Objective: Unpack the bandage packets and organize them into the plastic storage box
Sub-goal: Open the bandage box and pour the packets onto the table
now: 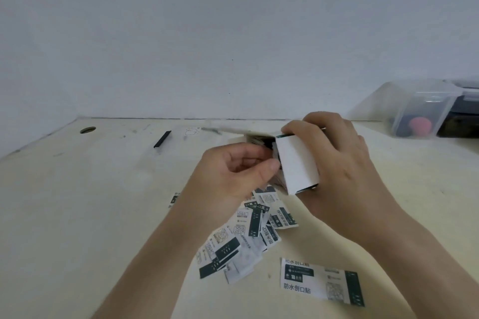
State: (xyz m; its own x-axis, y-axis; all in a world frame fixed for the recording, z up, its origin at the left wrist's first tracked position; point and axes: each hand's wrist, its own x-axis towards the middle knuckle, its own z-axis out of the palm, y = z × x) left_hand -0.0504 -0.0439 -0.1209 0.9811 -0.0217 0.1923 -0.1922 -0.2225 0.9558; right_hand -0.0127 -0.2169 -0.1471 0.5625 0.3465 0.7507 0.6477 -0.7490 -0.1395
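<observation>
My right hand (334, 153) grips a white cardboard bandage box (298, 163), held above the table with its open end turned left. My left hand (233, 171) is at that opening, thumb and fingers pinched on the bandage packets (255, 140) sticking out of it. Below the hands lies a loose pile of several white-and-dark-green bandage packets (246, 233). A second bandage box (321, 281) lies flat at the front right. The clear plastic storage box (420, 109) stands at the far right by the wall.
The pale wooden table (90, 215) meets a white wall at the back. A short black strip (162, 139) lies at the back left, beside a round hole (87, 130) in the tabletop. A dark device (461, 116) sits behind the storage box.
</observation>
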